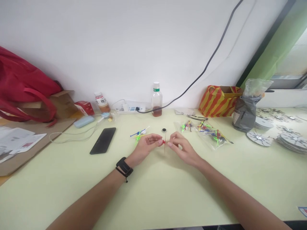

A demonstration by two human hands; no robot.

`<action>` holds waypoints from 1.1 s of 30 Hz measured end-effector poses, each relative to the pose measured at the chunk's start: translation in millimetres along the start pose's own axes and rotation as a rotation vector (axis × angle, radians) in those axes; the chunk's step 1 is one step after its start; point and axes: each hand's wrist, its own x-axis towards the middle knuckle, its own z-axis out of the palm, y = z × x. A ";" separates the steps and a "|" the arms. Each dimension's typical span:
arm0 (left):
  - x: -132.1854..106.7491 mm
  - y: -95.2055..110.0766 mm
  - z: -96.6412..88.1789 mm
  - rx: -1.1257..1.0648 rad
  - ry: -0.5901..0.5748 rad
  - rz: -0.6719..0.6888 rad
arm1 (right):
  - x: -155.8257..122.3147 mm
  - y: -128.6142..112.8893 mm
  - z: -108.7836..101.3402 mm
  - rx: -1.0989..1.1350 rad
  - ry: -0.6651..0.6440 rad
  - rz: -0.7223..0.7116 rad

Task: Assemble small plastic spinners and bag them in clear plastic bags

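My left hand (146,145), with a black watch at the wrist, pinches a small red plastic piece (163,142) between thumb and fingertips above the table. A thin, blurred upright strip (164,148) stands at the red piece's right end. Just right of it is my right hand (181,147), its fingers curled and thumb close to the forefinger; whatever they may hold is hidden. Behind the hands lies a small black round part (164,130). Blue, white and green plastic pieces (139,134) lie beyond my left hand, partly covered by it.
A black phone (103,141) lies left. Clear bags of coloured plastic parts (213,135) lie right, before a striped bag (216,102). A bottle (156,100) and power strip (130,108) stand by the wall. Patterned discs (259,138) sit far right; a red bag (21,76) far left.
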 end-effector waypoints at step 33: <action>8.9 8.1 -18.8 -0.545 0.184 -0.118 | 8.4 25.7 -35.5 -0.927 0.088 0.285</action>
